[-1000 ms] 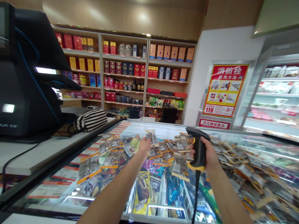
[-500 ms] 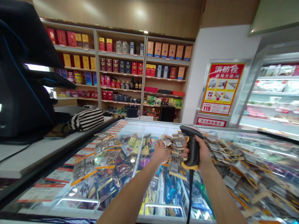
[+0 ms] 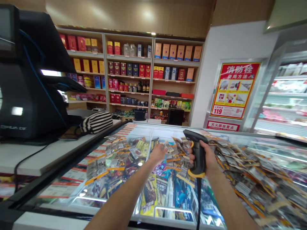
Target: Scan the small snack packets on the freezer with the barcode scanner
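Observation:
My right hand (image 3: pixel 208 156) is closed around the grip of a black and yellow handheld barcode scanner (image 3: pixel 198 153), its head pointing left and its cable hanging down. My left hand (image 3: pixel 158 153) reaches over the glass top of a chest freezer, at the left edge of a loose group of small snack packets (image 3: pixel 171 155) with orange edges and pale labels. Its fingers are blurred and partly hidden, so their grip is unclear. More such packets (image 3: pixel 115 156) lie spread out on the left, and a large heap of them (image 3: pixel 254 179) covers the right side.
Beneath the glass (image 3: pixel 141 127), frozen goods (image 3: pixel 182 195) in colourful bags show through. On the left, a white counter (image 3: pixel 31 159) holds a black checkout terminal (image 3: pixel 31 95) and a striped pouch (image 3: pixel 99 122). Shelves of boxes (image 3: pixel 129 69) stand behind; a red fire-hydrant sign (image 3: pixel 236 91) hangs right.
My left hand has moved left, away from the middle of the packet group. The scanner stays in my right hand at nearly the same place. The view has shifted slightly left.

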Demonstrator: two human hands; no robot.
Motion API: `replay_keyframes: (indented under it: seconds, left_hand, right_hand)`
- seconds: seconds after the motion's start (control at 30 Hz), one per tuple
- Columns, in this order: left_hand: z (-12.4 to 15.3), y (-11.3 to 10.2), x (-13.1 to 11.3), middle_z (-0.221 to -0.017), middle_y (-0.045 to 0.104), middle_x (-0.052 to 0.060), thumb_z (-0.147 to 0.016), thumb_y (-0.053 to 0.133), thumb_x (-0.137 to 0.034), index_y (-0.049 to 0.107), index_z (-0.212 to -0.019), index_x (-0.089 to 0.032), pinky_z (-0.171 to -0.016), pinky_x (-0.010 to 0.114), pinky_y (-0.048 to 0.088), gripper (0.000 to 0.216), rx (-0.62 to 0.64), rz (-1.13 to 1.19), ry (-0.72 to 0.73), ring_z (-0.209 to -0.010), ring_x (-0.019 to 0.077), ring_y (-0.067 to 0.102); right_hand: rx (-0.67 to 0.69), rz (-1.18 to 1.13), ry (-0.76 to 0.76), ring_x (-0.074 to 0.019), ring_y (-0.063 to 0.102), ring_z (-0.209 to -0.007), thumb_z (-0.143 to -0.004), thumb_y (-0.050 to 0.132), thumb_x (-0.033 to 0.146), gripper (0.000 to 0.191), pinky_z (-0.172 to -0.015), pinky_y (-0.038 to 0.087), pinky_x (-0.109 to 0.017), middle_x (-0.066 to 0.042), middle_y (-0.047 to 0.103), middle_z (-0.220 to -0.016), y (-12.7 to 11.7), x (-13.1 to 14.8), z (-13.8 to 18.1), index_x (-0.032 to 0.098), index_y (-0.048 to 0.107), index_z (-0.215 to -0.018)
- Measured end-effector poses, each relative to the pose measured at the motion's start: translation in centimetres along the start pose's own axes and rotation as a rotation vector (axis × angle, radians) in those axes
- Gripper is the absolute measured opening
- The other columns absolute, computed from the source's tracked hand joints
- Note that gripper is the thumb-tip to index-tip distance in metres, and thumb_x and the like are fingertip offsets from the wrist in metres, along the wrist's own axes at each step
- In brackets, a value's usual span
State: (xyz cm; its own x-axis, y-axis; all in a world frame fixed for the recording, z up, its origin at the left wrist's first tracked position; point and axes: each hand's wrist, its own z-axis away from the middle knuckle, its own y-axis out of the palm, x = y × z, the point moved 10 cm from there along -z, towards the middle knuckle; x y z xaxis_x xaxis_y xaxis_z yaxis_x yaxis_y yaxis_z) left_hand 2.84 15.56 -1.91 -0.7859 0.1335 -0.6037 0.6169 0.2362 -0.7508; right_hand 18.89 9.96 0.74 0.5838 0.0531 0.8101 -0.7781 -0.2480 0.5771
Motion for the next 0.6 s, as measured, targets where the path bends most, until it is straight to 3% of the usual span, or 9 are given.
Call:
replay_keyframes:
  seconds: [0.2, 0.3, 0.43, 0.6]
  left_hand:
    - [3.4, -9.9, 8.2, -0.107, 0.048, 0.007, -0.074, 0.045, -0.03, 0.048, -0.1, -0.015, -0.079, 0.041, 0.036, 0.03, -0.133, -0.231, -0.176, -0.096, 0.0192, 0.046]
    - [5.3, -13.3, 12.0, -0.094, 0.057, 0.013, -0.063, 0.055, -0.031, 0.056, -0.081, -0.014, -0.074, 0.039, 0.037, 0.025, -0.129, -0.289, -0.305, -0.093, 0.0276, 0.049]
    - [6.1, -13.6, 14.2, -0.071, 0.062, 0.01, -0.052, 0.064, -0.025, 0.056, -0.06, -0.016, -0.066, 0.034, 0.039, 0.015, -0.078, -0.264, -0.396, -0.078, 0.0262, 0.056]
    - [4.4, -11.2, 13.1, -0.08, 0.058, 0.003, -0.07, 0.051, -0.028, 0.055, -0.082, -0.013, -0.067, 0.032, 0.042, 0.02, -0.103, -0.083, -0.349, -0.074, 0.0135, 0.054]
  right_hand:
    - [0.013, 0.03, 0.092, -0.0092, 0.048, -0.039, -0.07, 0.042, 0.038, 0.026, -0.035, 0.04, -0.021, -0.001, 0.057, -0.053, 1.2, -2.1, 0.2, 0.016, 0.052, -0.077]
    - [0.051, 0.032, 0.108, -0.009, 0.048, -0.039, -0.07, 0.042, 0.037, 0.025, -0.035, 0.04, -0.021, -0.001, 0.057, -0.054, 2.1, -2.8, 0.2, 0.016, 0.052, -0.078]
    - [0.072, 0.05, 0.176, -0.0082, 0.047, -0.036, -0.07, 0.042, 0.039, 0.026, -0.034, 0.039, -0.02, 0.0, 0.057, -0.054, 3.1, -4.2, 0.5, 0.016, 0.052, -0.079]
    - [0.12, 0.066, 0.193, -0.008, 0.047, -0.037, -0.071, 0.04, 0.041, 0.028, -0.033, 0.038, -0.02, 0.0, 0.057, -0.055, 4.3, -5.2, 0.8, 0.016, 0.051, -0.08]
